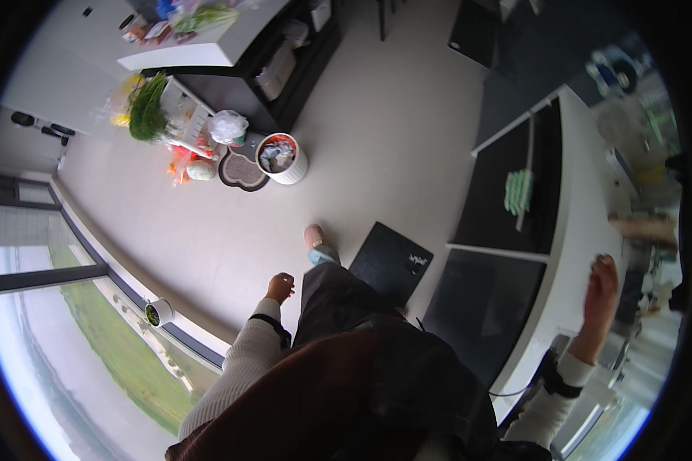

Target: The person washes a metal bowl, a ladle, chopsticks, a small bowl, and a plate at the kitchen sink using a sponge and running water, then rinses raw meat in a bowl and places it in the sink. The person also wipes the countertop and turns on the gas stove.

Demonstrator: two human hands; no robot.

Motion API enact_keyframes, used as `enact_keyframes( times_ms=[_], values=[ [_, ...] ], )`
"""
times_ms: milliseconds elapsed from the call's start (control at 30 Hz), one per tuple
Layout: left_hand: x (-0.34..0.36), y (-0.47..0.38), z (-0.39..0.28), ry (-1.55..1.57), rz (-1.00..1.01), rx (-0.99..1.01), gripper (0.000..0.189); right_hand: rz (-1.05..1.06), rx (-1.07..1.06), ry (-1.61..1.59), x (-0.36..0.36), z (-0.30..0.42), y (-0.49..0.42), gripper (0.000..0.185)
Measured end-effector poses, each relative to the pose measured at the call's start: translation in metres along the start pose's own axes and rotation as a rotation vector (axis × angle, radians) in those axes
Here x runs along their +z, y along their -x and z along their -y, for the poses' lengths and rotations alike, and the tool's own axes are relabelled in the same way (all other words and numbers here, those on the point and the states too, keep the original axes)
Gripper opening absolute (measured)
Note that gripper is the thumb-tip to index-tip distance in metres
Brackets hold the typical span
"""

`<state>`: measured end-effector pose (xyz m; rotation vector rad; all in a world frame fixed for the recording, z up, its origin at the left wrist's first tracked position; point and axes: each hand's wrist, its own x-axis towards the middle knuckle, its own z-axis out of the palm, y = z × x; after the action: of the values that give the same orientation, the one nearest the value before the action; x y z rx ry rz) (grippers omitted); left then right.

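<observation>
My left hand (pixel 281 287) hangs beside my leg above the pale floor, its fingers curled and no object visible in it; whether the curl is fully closed I cannot tell. On the other side, my right hand (pixel 602 288) is raised over the white kitchen counter (pixel 582 173). Nothing shows in its grasp, though its palm side is partly hidden. A green-and-white striped towel (pixel 519 192) hangs from a bar on the dark cabinet front below the counter. My foot in a pink slipper (pixel 314 235) is on the floor, left of a dark mat (pixel 391 262).
Ahead stands a white ribbed bin (pixel 282 159) with rubbish, beside a small rimmed mat (pixel 242 170). A white rack (pixel 190 112) with leafy greens (pixel 148 109) is next to the island (pixel 179 56). Left, a potted plant (pixel 158 313) stands by the window.
</observation>
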<state>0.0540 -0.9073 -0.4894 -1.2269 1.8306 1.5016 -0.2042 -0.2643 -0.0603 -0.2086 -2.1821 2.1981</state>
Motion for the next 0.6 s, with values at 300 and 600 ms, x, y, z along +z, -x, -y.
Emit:
enact_keyframes(
  times_ms=[300, 600],
  values=[
    [-0.184, -0.025, 0.040, 0.473, -0.310, -0.252, 0.020, 0.491, 0.322, -0.304, 0.515, -0.155, -0.118, 0.015],
    [-0.178, 0.008, 0.120, 0.834, -0.496, -0.418, 0.018, 0.611, 0.095, 0.385, 0.811, -0.388, -0.146, 0.009]
  ],
)
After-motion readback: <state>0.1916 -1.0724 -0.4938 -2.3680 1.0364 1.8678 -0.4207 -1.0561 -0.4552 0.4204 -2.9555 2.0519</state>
